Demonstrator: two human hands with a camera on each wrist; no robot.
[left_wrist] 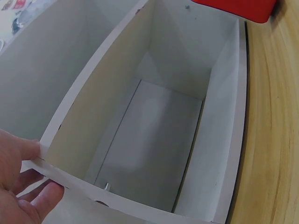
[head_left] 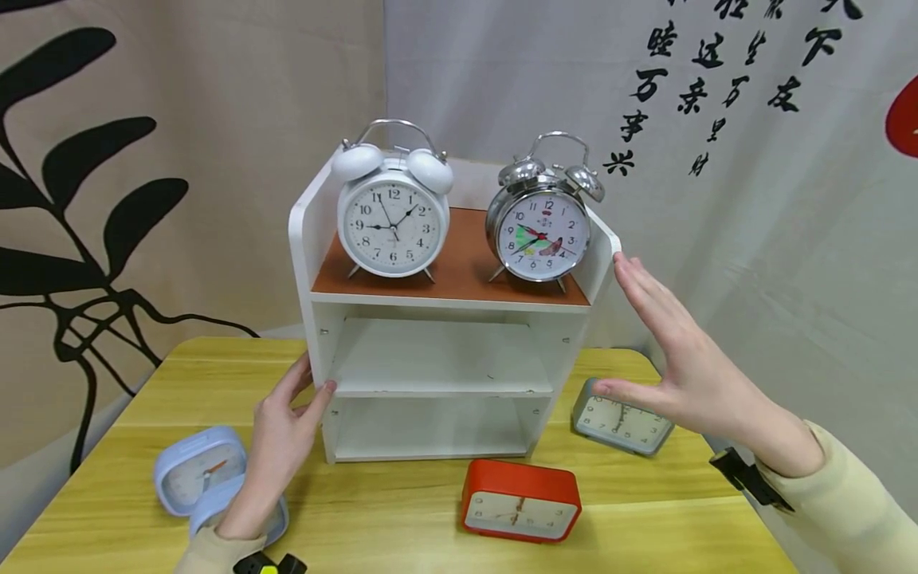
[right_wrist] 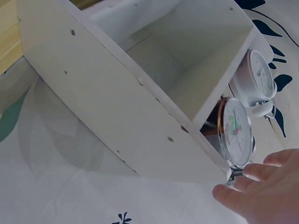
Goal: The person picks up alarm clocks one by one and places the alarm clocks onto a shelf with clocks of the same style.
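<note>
A white shelf unit with two open compartments and a brown top board stands on the table. My left hand grips its left side panel, thumb on the front edge and fingers on the outer face. My right hand is spread, with its fingertips right at the upper front corner of the right side panel. On the top board stand a white twin-bell alarm clock at left and a silver twin-bell alarm clock at right, both upright.
On the wooden table, a red clock lies in front of the shelf. A grey-green clock sits to the right, below my right hand. At left, a light blue clock is partly hidden by my left forearm. Printed curtains hang behind.
</note>
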